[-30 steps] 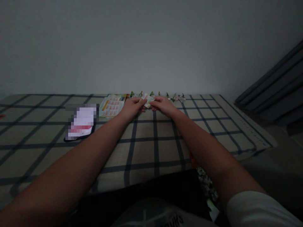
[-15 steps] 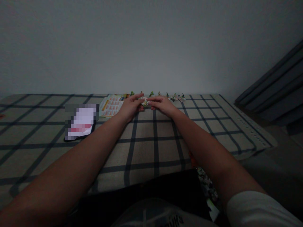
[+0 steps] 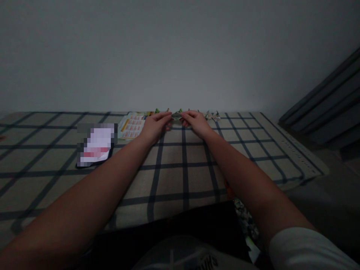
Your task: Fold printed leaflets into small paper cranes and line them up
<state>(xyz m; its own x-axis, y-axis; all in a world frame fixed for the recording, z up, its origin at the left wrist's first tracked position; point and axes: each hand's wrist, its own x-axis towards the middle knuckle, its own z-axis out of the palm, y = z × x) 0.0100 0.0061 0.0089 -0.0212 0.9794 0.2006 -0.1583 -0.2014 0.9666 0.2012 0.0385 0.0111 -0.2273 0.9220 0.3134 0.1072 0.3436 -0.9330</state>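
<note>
While one lit screen [image 3: 97, 146] lies leftward, my left hand [image 3: 155, 125], my right hand [image 3: 197, 123], fingertips drawn together, pinching one small paper piece [image 3: 177, 116].

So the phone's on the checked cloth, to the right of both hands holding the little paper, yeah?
Not right of them: the head view shows the phone left of the left hand and right hand. It is on the checked cloth, and both hold the little paper.

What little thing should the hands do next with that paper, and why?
Maybe press the small paper gently: the left hand and right hand pinch it from opposite sides, so it should stay steady. Its exact shape is too small to tell.
</note>
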